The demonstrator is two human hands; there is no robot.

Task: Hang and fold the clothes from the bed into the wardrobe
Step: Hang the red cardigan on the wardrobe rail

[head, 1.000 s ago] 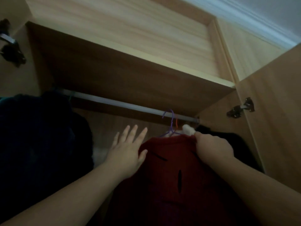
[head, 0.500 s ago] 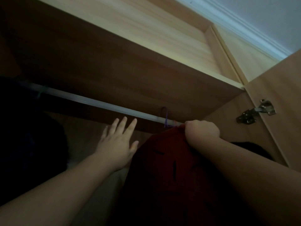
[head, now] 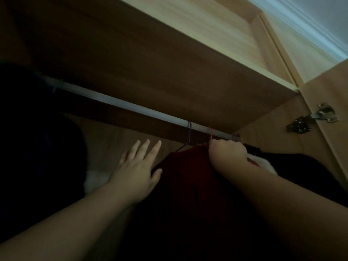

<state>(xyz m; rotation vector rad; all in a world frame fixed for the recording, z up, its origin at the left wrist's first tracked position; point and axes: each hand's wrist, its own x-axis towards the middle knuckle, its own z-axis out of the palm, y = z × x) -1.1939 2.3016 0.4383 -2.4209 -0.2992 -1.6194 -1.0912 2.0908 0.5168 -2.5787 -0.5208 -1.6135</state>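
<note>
A dark red garment (head: pixel 188 178) hangs inside the wardrobe under the metal rail (head: pixel 120 104). Two thin hanger hooks sit on the rail: a purple hook (head: pixel 189 129) and an orange hook (head: pixel 211 134). My right hand (head: pixel 227 154) is shut on the top of the red garment, right below the orange hook. My left hand (head: pixel 139 170) is open with fingers spread, its palm flat against the garment's left side. The hanger's body is hidden by cloth and my hand.
Dark clothes (head: pixel 37 147) hang at the left end of the rail, and a black garment (head: pixel 308 172) with something white hangs at the right. A shelf board (head: pixel 150 59) runs just above the rail. The open door's hinge (head: pixel 312 119) is at the right.
My right hand has lifted the red garment's top up to the rail, and an orange hook now sits on it. My left hand stays flat against the garment.
</note>
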